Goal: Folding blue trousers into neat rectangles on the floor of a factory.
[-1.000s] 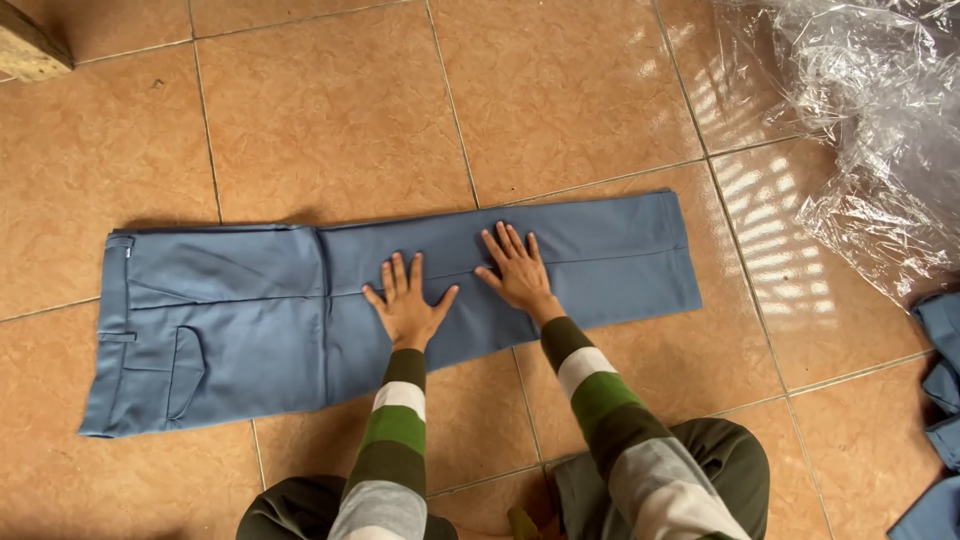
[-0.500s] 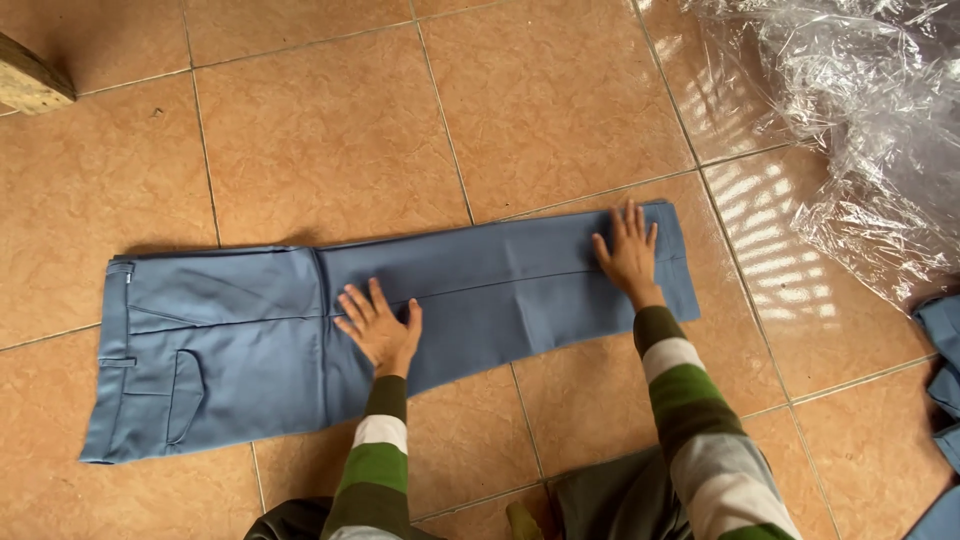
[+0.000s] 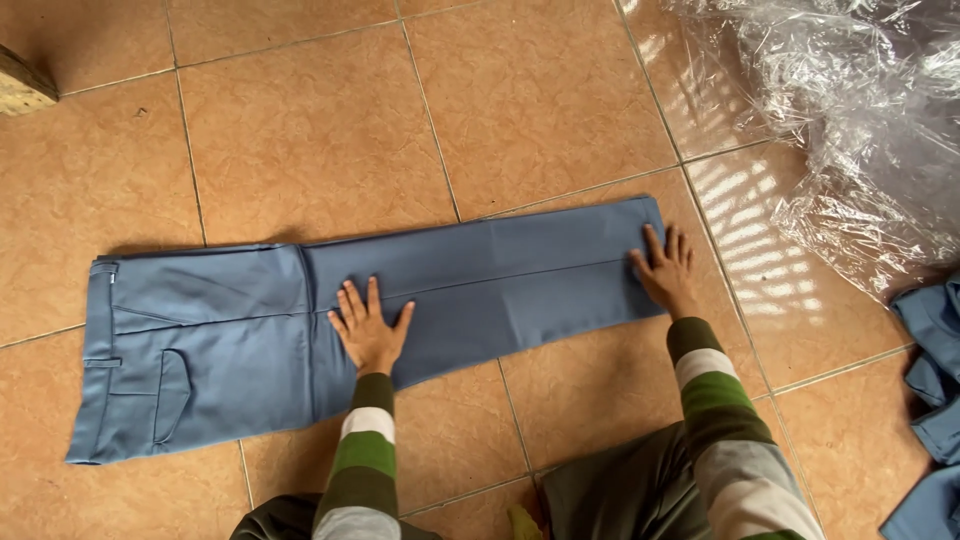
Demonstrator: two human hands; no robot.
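Your right hand (image 3: 668, 272) has slid out to the hem of the blue trousers (image 3: 470, 290), fingers spread flat; your left hand (image 3: 368, 328) stays pressed open mid-leg.

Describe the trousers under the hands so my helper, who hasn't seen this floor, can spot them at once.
On the orange tiled floor, a pair of blue trousers lies flat, folded leg on leg, waistband at the left. The left hand presses its middle, the right hand its hem. Unlike the crumpled blue cloth at the right edge, it is smoothed out.
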